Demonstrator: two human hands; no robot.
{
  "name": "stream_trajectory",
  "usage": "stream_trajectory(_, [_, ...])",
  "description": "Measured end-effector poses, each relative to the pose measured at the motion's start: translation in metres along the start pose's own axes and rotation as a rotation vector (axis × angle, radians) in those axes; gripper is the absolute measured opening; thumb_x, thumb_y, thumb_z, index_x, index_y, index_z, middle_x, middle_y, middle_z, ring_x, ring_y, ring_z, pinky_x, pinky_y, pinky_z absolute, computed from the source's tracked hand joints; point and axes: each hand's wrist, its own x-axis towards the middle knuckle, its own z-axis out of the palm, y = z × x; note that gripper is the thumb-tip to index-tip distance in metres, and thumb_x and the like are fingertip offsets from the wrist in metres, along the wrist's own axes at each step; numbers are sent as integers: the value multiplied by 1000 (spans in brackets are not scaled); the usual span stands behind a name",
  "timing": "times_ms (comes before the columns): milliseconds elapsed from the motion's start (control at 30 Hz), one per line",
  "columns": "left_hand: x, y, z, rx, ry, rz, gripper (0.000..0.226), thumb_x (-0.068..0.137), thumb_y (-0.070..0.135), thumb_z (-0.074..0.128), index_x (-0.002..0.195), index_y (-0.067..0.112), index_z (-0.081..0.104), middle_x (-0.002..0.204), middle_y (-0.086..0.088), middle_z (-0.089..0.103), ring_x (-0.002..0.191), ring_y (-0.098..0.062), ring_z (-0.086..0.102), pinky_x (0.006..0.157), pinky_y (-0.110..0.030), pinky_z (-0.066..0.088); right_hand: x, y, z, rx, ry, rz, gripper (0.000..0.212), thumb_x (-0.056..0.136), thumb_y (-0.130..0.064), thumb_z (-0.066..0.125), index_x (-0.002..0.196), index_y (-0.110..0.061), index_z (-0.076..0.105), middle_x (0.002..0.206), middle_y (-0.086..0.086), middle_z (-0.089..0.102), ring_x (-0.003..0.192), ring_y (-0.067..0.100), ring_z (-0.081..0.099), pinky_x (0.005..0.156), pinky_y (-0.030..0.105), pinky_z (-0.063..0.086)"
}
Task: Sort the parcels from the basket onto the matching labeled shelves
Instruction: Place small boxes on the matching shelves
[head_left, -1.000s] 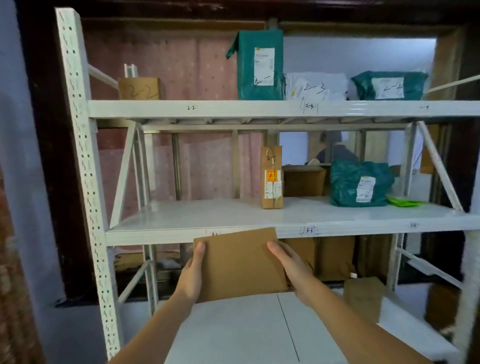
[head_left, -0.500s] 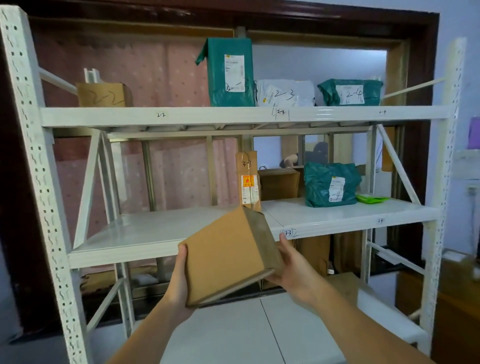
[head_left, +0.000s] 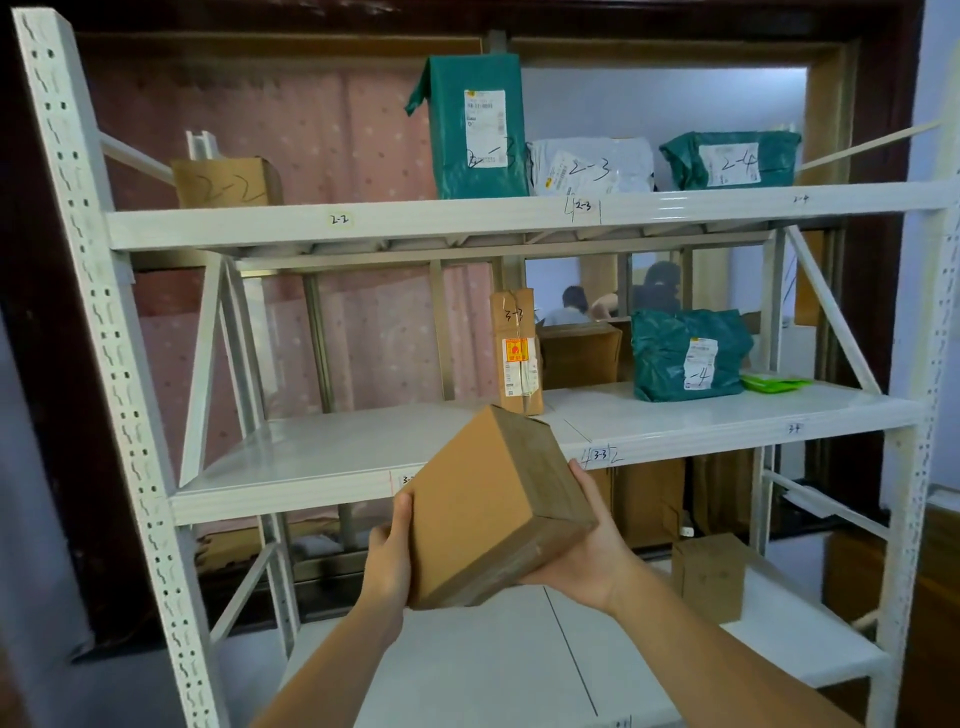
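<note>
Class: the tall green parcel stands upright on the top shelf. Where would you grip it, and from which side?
Grip the tall green parcel by its two narrow sides, about mid-height, reaching in from the front. It stands upright at the shelf edge; its left side is free, but the white parcel crowds its right, so probably slide it left first.

Matt cardboard box (head_left: 483, 512); glossy painted metal shelves (head_left: 363, 457).
</note>
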Motion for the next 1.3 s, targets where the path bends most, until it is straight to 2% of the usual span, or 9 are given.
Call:
stream_trajectory(233, [13, -2, -3, 306, 340, 339, 35, 101, 48, 54, 122, 20, 56, 131, -7, 49, 112, -27, 55, 93, -41, 42, 11, 17, 4, -12, 11, 2, 76, 91, -75, 46, 142, -21, 59, 142, 19, 58, 135, 40, 51, 113, 68, 31])
stream_trajectory(333, [11, -1, 0, 465, 380, 402, 39, 101, 47, 52, 123, 18, 65, 134, -9, 45, 120, -29, 50, 99, -43, 42, 16, 24, 9, -56, 49, -31, 73, 91, -73, 48, 143, -23, 57, 140, 18, 61, 132, 38, 55, 111, 66, 37])
stream_trajectory(533, [-6, 5, 0, 199, -25, 259, 85, 77, 93, 40, 130, 30, 63, 125, 0, 67, 112, -18, 65, 100, -40, 50, 29, 29, 11, -301, 140, -126, 74, 86, -81, 47, 143, -33, 54, 135, 5, 66, 129, 25, 59, 113, 54, 41])
stream_trajectory(700, [-25, 21, -13, -33, -315, -60, 70, 79, 81, 44, 122, 29, 62, 120, -3, 72, 115, -27, 66, 94, -48, 55, 37, 36, 20, -522, 176, -173, 90, 65, -90, 62, 139, -41, 52, 137, -6, 63, 129, 17, 56, 115, 47, 39])
stream_trajectory(867, [-25, 13, -35, -230, -349, -124, 64, 85, 65, 59, 131, 20, 64, 121, -17, 73, 119, -44, 62, 106, -69, 40, 29, 38, 42, -789, 137, -185, 44, 93, -62, 52, 130, -38, 57, 120, -12, 64, 113, 6, 58, 81, 19, 45])
stream_trajectory(933, [-25, 10, -45, -365, -342, -118, 64, 85, 61, 61, 133, 19, 63, 124, -21, 70, 120, -48, 61, 102, -76, 39, 32, 35, 37, -906, 169, -260, 49, 98, -50, 54, 143, -30, 53, 126, -12, 61, 122, 10, 56, 84, 15, 44])
stream_trajectory(1067, [-29, 8, -60, -603, -397, -111, 61, 86, 62, 63, 133, 24, 65, 134, -26, 63, 125, -56, 55, 96, -85, 34, 37, 27, 23, -966, 364, -351, 68, 93, -42, 70, 152, -22, 42, 144, -3, 52, 133, 17, 49, 103, 30, 41])
stream_trajectory(1200, [-37, 13, -68, -703, -396, -140, 62, 86, 65, 64, 131, 22, 67, 134, -29, 62, 126, -59, 52, 95, -87, 32, 34, 18, 19, -786, 333, -173, 107, 67, -62, 84, 155, -26, 37, 146, -6, 53, 131, 19, 51, 113, 44, 42])
stream_trajectory(1300, [-38, 14, -71, -688, -430, -177, 71, 82, 70, 64, 134, 22, 66, 137, -29, 60, 126, -60, 52, 97, -86, 32, 27, 16, 20, -540, 132, -2, 83, 70, -55, 85, 141, -27, 55, 129, 2, 69, 123, 25, 62, 107, 50, 49])
